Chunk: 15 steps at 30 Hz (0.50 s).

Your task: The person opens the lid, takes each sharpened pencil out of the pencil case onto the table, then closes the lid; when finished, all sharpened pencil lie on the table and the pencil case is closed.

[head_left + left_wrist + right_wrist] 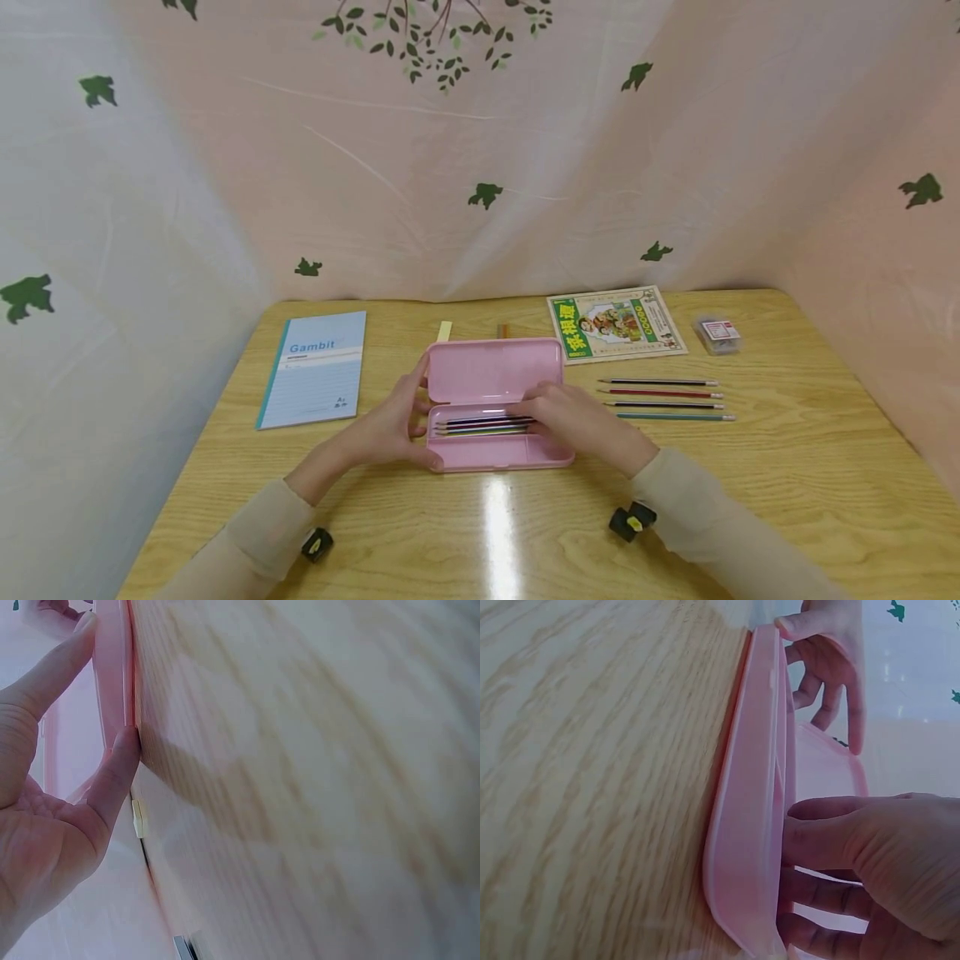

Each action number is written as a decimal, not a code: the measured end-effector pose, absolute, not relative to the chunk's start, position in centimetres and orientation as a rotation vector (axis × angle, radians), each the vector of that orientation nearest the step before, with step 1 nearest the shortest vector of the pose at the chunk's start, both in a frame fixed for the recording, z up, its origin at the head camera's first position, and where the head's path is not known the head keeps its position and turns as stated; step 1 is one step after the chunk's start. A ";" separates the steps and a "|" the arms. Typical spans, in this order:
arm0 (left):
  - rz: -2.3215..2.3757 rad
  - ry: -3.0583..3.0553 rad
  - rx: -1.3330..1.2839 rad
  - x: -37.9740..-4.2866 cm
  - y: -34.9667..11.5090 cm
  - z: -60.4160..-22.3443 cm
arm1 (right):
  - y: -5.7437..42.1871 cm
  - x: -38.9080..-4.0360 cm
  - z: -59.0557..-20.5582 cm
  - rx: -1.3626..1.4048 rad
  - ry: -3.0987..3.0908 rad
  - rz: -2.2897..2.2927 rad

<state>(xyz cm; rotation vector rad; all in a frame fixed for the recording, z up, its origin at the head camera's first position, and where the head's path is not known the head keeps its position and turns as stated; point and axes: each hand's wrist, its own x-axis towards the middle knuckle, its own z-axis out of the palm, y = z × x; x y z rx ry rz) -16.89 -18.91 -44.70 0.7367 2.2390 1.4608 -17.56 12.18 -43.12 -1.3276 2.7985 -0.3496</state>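
Observation:
An open pink pencil case (480,454) lies on the table with its lid (495,371) folded back. Several pencils (483,427) lie side by side in its rear compartment, tips to the left. My left hand (386,421) holds the case's left end, thumb at the near corner and fingers spread along the side toward the lid. Reaching into the right part of the case, my right hand (573,417) has its thumb and index finger (817,806) close together over the pencils' right ends. Its fingertips are hidden behind the case wall in the right wrist view.
Several pencils (663,406) lie in rows right of the case. Behind them are an illustrated booklet (618,325) and a small clear box (717,333). A blue notebook (311,371) lies at the left. Behind the lid, a yellow strip (445,331) and a brownish piece (503,331) show.

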 end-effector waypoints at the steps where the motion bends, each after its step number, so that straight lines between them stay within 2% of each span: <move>1: 1.455 2.243 0.734 -16.9 -18.9 -44.7 | 12.2 -17.6 -43.1 -1.325 2.796 -0.352; 15: 1.416 2.274 0.731 -17.0 -19.0 -44.8 | 11.9 -17.8 -42.9 -1.208 2.753 -0.438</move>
